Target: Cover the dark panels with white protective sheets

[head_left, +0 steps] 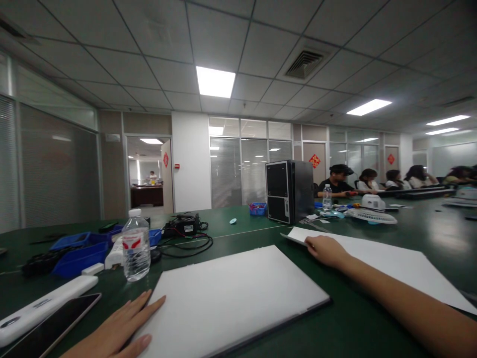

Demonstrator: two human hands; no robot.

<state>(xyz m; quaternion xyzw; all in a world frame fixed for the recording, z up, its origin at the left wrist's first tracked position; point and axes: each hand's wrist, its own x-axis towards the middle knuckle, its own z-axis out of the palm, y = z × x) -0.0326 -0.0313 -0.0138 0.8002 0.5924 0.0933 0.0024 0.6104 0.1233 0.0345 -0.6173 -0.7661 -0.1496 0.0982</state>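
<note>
My left hand [124, 323] lies flat with its fingers spread at the left edge of a white rectangular panel [238, 298]. The panel has a dark edge and rests on the green table in front of me; I cannot tell its material. My right hand [327, 251] reaches out to the right, with its fingers closed on the far-left corner of a large white sheet [391, 261]. My right forearm crosses over part of that sheet. A smartphone [55, 325] and a long white device [48, 308] lie left of my left hand, and a water bottle [136, 248] stands just beyond it.
A black computer tower [288, 191] stands on the table [231, 236] ahead. Blue bins [80, 258] and a black adapter with cables [182, 226] sit at left. Farther right are another bottle [327, 198], a white fan part [372, 216] and several seated people [337, 184].
</note>
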